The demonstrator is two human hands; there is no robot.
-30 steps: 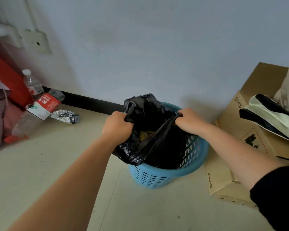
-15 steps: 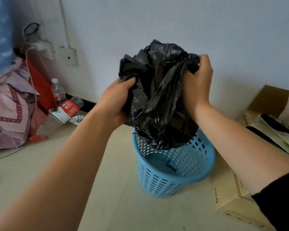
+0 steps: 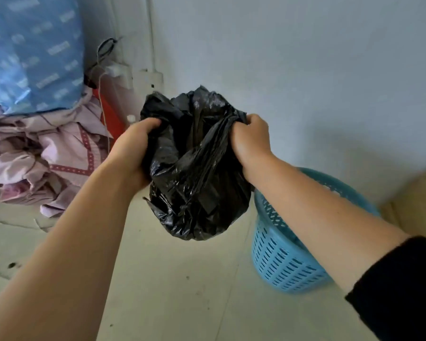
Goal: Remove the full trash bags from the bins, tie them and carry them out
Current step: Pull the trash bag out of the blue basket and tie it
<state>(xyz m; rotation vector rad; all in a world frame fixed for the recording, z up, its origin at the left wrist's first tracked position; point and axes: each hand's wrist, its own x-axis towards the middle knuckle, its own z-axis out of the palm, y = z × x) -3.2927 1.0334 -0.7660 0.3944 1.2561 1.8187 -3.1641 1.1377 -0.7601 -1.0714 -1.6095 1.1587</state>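
Observation:
A full black trash bag (image 3: 197,173) hangs in the air in front of me, clear of the floor. My left hand (image 3: 133,148) grips its gathered plastic on the left side. My right hand (image 3: 250,139) grips the bunched top edge on the right. The blue perforated bin (image 3: 280,262) stands on the floor to the lower right, partly hidden behind my right forearm. The bag is out of the bin and to its left.
A heap of pink bedding (image 3: 42,153) lies on the floor at left, with a blue patterned bundle (image 3: 32,52) above it. A wall socket with a plugged cable (image 3: 123,72) sits behind the bag. A cardboard box (image 3: 418,198) stands at the right edge.
The bag has been lifted out of the blue bin and carried to the left of it. Both hands keep their grip on it. The view has swung left.

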